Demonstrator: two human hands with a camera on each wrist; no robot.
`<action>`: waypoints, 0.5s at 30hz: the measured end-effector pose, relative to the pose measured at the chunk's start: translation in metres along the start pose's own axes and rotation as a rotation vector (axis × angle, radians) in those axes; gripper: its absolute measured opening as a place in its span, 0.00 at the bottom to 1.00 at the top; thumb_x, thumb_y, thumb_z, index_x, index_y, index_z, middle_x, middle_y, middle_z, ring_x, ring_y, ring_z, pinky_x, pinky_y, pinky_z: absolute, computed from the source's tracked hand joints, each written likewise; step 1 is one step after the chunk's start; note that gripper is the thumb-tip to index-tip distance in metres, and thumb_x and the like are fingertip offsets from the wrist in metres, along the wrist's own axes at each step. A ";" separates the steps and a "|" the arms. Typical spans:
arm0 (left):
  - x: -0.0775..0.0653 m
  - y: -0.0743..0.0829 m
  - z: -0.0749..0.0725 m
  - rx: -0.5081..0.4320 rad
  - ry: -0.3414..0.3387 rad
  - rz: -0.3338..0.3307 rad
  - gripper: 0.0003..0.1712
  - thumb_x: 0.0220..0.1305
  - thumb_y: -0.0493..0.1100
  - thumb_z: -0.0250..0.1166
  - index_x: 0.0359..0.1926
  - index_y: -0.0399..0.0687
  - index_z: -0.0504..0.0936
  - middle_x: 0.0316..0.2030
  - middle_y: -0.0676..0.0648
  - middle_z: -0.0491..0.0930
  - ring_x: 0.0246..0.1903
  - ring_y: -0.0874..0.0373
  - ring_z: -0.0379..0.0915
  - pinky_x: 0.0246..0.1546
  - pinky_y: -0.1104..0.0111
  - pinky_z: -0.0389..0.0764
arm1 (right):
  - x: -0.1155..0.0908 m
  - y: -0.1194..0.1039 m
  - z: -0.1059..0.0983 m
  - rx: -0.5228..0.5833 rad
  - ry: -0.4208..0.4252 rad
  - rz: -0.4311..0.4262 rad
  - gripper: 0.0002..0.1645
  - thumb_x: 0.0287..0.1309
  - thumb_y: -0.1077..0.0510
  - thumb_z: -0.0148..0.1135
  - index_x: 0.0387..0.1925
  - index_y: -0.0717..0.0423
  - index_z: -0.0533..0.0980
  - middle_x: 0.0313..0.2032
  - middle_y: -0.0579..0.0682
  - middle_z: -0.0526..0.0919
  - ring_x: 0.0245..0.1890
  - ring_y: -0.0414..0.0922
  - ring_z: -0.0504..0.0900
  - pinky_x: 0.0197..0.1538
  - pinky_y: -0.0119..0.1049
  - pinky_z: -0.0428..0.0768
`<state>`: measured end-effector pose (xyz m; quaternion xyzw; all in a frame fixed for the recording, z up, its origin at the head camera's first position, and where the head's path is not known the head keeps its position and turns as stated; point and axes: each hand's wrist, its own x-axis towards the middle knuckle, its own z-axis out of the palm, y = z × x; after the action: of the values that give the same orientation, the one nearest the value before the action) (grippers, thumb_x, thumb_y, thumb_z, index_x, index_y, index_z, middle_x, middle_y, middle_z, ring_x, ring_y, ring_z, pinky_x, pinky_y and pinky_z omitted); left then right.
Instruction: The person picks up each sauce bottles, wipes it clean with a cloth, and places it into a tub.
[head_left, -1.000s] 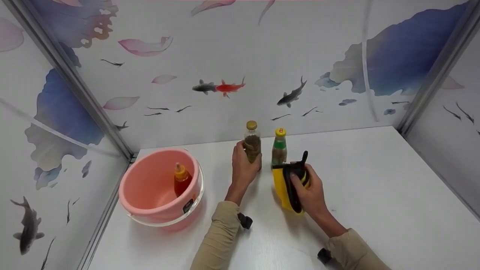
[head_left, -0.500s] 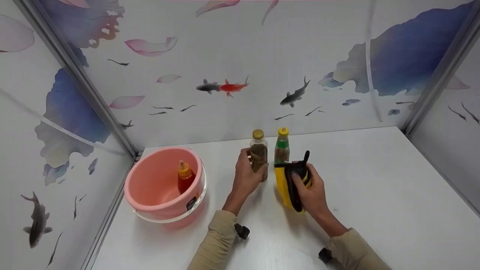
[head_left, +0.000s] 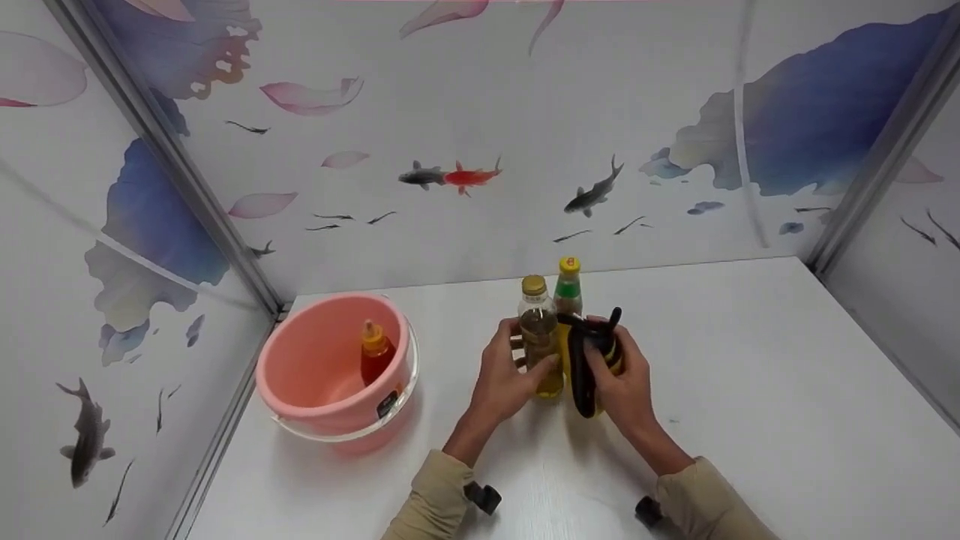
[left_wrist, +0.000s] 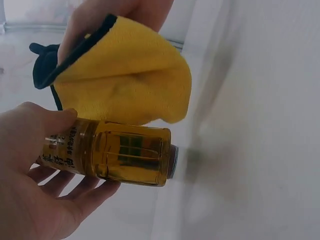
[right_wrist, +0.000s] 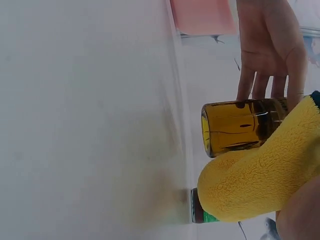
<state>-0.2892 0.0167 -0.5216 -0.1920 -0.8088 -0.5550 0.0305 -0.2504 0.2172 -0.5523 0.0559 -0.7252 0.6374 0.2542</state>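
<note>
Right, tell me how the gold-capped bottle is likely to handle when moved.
The gold-capped bottle is probably heavy for its size, since amber liquid shows through much of its body. Its glossy surface might slide a little in the left hand. Being tall and narrow, it could tip if pushed while standing.

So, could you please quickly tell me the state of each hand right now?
Left hand: closed, holding the gold-capped bottle.
Right hand: closed, holding the yellow cloth with dark edging.

A pink bucket [head_left: 315,360] holds a red bottle [head_left: 376,360].
</note>
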 end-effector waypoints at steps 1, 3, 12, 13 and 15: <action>-0.003 0.002 -0.001 -0.007 -0.014 0.002 0.37 0.68 0.50 0.78 0.72 0.55 0.70 0.64 0.49 0.78 0.60 0.55 0.82 0.57 0.58 0.90 | 0.000 -0.001 0.001 0.003 -0.001 -0.004 0.22 0.79 0.55 0.64 0.69 0.42 0.78 0.64 0.40 0.84 0.59 0.44 0.83 0.58 0.29 0.83; -0.008 0.006 -0.003 -0.020 -0.044 0.013 0.37 0.68 0.51 0.78 0.72 0.56 0.71 0.63 0.50 0.79 0.59 0.55 0.82 0.56 0.58 0.90 | 0.001 -0.004 0.003 0.012 -0.002 -0.018 0.23 0.79 0.56 0.63 0.71 0.45 0.77 0.66 0.42 0.83 0.62 0.42 0.82 0.60 0.29 0.82; -0.023 0.021 -0.014 -0.035 -0.142 0.054 0.35 0.68 0.57 0.77 0.72 0.59 0.74 0.62 0.53 0.83 0.57 0.59 0.83 0.52 0.65 0.90 | 0.007 -0.021 0.014 0.091 -0.027 -0.071 0.29 0.81 0.59 0.59 0.77 0.47 0.70 0.73 0.52 0.77 0.68 0.43 0.80 0.68 0.28 0.79; -0.024 0.022 -0.014 -0.042 -0.146 0.057 0.35 0.68 0.57 0.76 0.72 0.59 0.74 0.61 0.53 0.83 0.56 0.59 0.83 0.51 0.65 0.90 | 0.006 -0.022 0.015 0.099 -0.038 -0.063 0.29 0.81 0.58 0.59 0.78 0.47 0.69 0.73 0.51 0.77 0.68 0.44 0.80 0.68 0.29 0.79; -0.025 0.024 -0.015 -0.058 -0.144 0.063 0.35 0.68 0.57 0.76 0.72 0.59 0.74 0.61 0.53 0.83 0.56 0.60 0.83 0.51 0.66 0.90 | 0.005 -0.023 0.018 0.096 -0.060 -0.040 0.29 0.81 0.57 0.59 0.77 0.47 0.68 0.69 0.48 0.79 0.65 0.45 0.80 0.65 0.29 0.80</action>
<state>-0.2598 0.0039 -0.5015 -0.2574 -0.7862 -0.5616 -0.0160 -0.2504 0.1970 -0.5308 0.1018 -0.6998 0.6643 0.2421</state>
